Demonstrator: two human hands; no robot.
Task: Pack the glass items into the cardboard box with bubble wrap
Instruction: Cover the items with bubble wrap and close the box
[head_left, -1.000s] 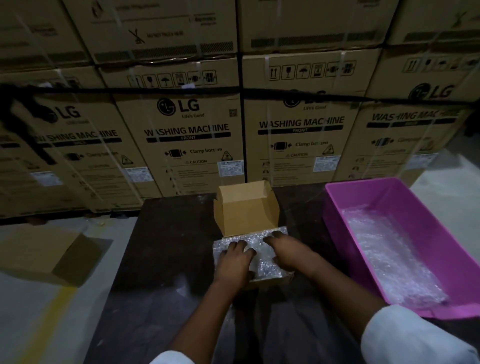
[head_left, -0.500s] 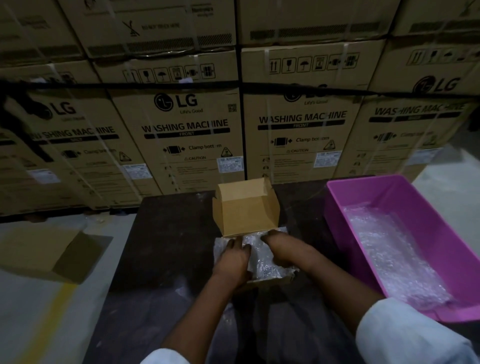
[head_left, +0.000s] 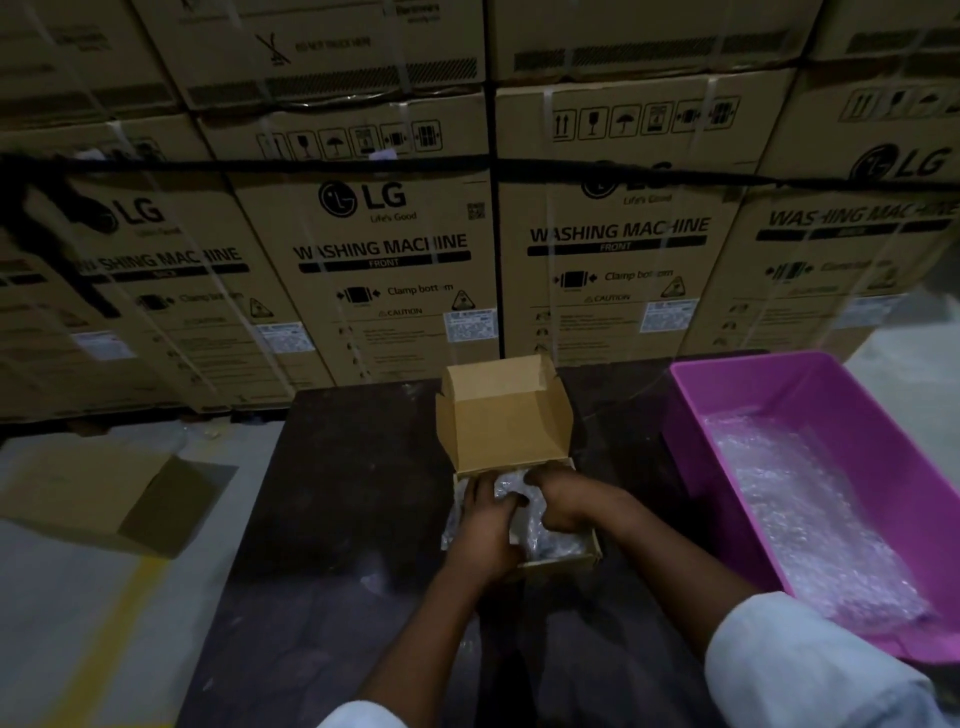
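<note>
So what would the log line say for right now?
left hand: pressing bubble wrap | right hand: pressing bubble wrap | cardboard box: lid open | pink tub: more wrap

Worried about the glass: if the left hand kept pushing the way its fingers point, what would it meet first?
Probably the bubble wrap under its fingertips inside the cardboard box, then the raised lid; depth unclear.

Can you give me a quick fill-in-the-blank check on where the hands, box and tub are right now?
1. Both hands, left hand and right hand, press into the bubble wrap inside the small ____ box.
2. The box's lid stands ____.
3. The tub on the person's right is coloured ____.
4. The tub holds more ____ wrap.

Missing words: cardboard; open; pink; bubble
</note>
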